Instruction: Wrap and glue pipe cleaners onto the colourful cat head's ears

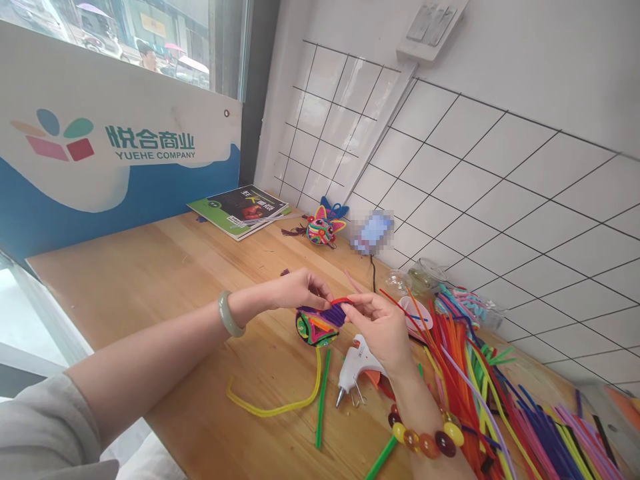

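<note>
A multicoloured pipe-cleaner craft piece [319, 331], with purple, orange, green and black parts, is held just above the wooden table between both hands. My left hand [304, 291] pinches its upper left edge, fingers closed. On the other side my right hand [381, 321] is closed in a pinch at the upper right edge, where a red pipe cleaner [343, 301] runs along the top. The fingers partly hide that edge. Below the piece lie a bent yellow pipe cleaner [280, 410] and a straight green pipe cleaner [323, 400]. A white glue gun [359, 363] rests beneath my right hand.
Many coloured pipe cleaners [455, 360] spread along the right side. Near the wall stand a finished animal-face craft [321, 230], a blurred phone [373, 233] and clear plastic containers [425, 275]. Books [239, 211] lie at the back left, by a printed partition [150, 187].
</note>
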Action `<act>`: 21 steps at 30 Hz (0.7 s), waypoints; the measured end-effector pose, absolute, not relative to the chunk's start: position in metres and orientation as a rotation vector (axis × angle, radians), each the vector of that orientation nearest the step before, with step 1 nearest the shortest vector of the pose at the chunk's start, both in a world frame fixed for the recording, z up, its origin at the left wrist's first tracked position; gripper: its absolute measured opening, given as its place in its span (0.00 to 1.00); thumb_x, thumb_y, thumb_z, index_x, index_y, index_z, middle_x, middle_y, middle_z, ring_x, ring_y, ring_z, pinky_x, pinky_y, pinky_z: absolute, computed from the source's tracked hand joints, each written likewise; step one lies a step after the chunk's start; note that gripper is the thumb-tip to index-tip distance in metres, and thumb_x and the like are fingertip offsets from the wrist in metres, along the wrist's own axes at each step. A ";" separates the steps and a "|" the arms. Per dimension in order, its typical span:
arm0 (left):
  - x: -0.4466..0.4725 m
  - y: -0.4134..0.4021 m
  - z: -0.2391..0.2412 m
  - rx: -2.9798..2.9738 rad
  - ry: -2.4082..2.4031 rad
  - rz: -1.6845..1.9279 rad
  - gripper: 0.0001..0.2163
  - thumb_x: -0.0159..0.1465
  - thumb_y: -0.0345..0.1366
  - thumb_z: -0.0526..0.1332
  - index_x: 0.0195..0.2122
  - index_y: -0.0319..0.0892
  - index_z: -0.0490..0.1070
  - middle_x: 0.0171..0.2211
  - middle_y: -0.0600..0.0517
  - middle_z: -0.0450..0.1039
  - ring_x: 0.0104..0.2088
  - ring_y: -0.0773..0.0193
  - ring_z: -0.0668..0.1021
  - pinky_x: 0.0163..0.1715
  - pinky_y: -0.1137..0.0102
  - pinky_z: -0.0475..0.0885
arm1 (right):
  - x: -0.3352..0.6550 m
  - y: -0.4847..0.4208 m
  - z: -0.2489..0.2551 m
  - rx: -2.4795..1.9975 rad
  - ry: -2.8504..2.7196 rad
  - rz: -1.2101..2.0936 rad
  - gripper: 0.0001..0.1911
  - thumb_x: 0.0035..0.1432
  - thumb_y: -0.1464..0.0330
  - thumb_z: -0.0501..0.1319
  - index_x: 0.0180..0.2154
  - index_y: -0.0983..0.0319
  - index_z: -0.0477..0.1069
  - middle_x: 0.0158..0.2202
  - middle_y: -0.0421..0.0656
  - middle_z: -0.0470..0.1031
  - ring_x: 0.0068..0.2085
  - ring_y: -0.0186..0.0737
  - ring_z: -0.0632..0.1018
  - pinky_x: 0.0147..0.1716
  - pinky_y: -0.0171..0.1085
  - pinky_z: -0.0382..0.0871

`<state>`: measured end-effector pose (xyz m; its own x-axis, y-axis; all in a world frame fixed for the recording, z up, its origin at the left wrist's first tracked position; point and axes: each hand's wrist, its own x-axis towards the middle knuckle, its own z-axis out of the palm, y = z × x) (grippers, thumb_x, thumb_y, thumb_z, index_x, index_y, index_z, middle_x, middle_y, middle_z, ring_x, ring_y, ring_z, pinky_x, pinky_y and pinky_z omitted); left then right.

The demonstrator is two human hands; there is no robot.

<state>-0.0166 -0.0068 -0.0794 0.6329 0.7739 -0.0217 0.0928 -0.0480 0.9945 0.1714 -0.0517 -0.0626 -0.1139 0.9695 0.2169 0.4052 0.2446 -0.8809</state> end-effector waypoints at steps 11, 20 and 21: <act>-0.017 -0.008 -0.078 1.544 0.766 0.658 0.11 0.51 0.37 0.63 0.33 0.35 0.74 0.26 0.51 0.74 0.26 0.70 0.73 0.26 0.77 0.66 | 0.173 -0.049 -0.066 -1.292 -1.670 0.833 0.10 0.47 0.64 0.63 0.32 0.63 0.72 0.28 0.45 0.77 0.27 0.37 0.76 0.30 0.38 0.72; -0.017 -0.007 -0.079 1.545 0.763 0.653 0.11 0.51 0.37 0.63 0.32 0.36 0.74 0.25 0.52 0.74 0.25 0.70 0.72 0.25 0.77 0.66 | 0.173 -0.050 -0.067 -1.284 -1.677 0.833 0.10 0.48 0.65 0.63 0.33 0.64 0.72 0.28 0.45 0.77 0.27 0.37 0.76 0.30 0.38 0.72; -0.017 -0.007 -0.079 1.545 0.763 0.653 0.11 0.51 0.37 0.63 0.33 0.36 0.74 0.25 0.52 0.74 0.25 0.70 0.72 0.25 0.77 0.66 | 0.173 -0.050 -0.067 -1.284 -1.679 0.831 0.10 0.48 0.65 0.63 0.33 0.64 0.72 0.28 0.45 0.77 0.27 0.37 0.76 0.30 0.38 0.72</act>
